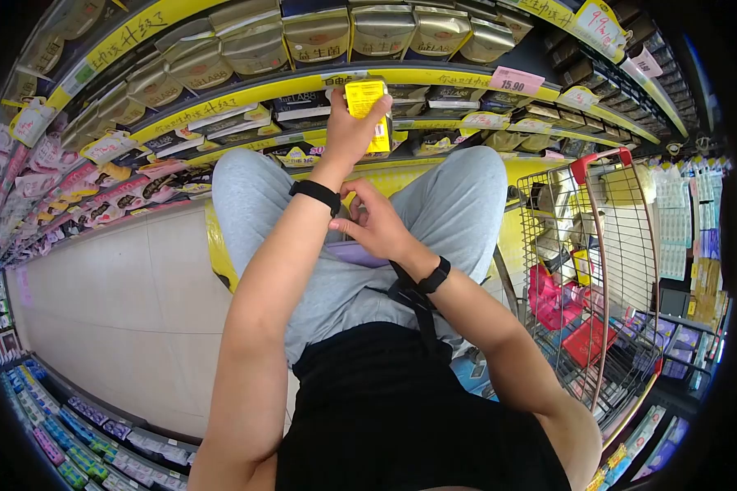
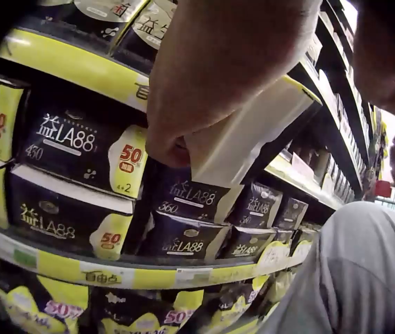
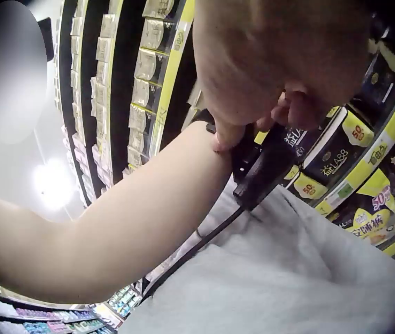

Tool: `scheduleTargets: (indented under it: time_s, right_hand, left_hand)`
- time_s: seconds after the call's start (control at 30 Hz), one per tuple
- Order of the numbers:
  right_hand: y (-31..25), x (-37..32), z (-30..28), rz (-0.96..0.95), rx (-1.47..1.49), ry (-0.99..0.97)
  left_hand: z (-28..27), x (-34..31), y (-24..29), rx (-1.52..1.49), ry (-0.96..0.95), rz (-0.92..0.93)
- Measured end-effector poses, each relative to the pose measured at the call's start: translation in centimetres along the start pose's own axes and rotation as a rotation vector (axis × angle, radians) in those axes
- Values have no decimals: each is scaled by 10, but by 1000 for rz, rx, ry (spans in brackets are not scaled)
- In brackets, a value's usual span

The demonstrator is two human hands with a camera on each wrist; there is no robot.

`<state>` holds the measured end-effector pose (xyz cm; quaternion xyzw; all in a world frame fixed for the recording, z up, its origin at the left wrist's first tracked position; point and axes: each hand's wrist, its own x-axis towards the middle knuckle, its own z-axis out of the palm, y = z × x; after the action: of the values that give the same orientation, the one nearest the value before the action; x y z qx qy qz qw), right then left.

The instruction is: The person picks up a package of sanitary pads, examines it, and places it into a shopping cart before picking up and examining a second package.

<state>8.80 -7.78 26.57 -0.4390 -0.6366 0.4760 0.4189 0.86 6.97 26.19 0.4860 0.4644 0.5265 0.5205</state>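
My left hand (image 1: 354, 135) is raised before the shelves and grips a yellow and black sanitary pad pack (image 1: 367, 102). Its thumb lies over the yellow printed face. In the left wrist view the hand (image 2: 218, 76) covers part of the pack, whose pale side (image 2: 253, 132) shows. Lower down, my right hand (image 1: 378, 227) is at the left wrist, its thumb and bent fingers pinching the black wristband (image 1: 314, 192). The right wrist view shows that hand (image 3: 281, 62) over the band, with the thumb against the forearm; the other fingertips are partly hidden.
Shelves with yellow edges (image 1: 303, 82) curve around the front, filled with similar packs. A wire shopping cart (image 1: 581, 169) holding pink and red items stands close on the right. Grey-trousered knees (image 1: 250, 196) flank the hands. A purple item (image 1: 360, 253) lies on the lap.
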Motion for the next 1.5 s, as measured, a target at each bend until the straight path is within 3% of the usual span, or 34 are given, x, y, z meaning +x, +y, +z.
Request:
scheduleTargets:
  time_s: [0.1, 0.3, 0.4, 0.57, 0.7, 0.8, 0.93, 1.03, 1.13, 1.27, 1.4, 1.5]
  right_hand:
    - [-1, 6, -6, -57, -107, -52]
    - [13, 2, -2, 32, -21, -125]
    - [20, -5, 2, 146, 310, -180]
    - [19, -14, 3, 114, 410, -113]
    - [-19, -7, -8, 32, 280, -94]
    - [-21, -1, -14, 74, 112, -121]
    - [-14, -1, -12, 126, 97, -66]
    - [-10, -4, -12, 195, 52, -64]
    - [-19, -8, -11, 166, 11, -49]
    - [-23, -9, -14, 91, -88, -38]
    - [-20, -10, -15, 155, -60, -11]
    - [-27, -8, -20, 166, -72, 22]
  left_hand:
    - [-4, 1, 2, -70, 9, -44]
    - [-3, -3, 11, -140, -10, -95]
    - [-2, -9, 11, -117, -10, -92]
    - [-3, -12, 8, -5, -52, 1]
    - [-8, -17, 1, 454, -114, 351]
    - [-2, -32, 13, 735, -186, 558]
    - [1, -38, 15, 962, -433, 740]
    - [-2, -40, 13, 1057, -460, 812]
    - [1, -41, 13, 850, -304, 581]
    - [6, -34, 11, 538, -103, 406]
    - [9, -32, 19, 139, -168, 270]
    - [6, -43, 40, -37, -223, 40]
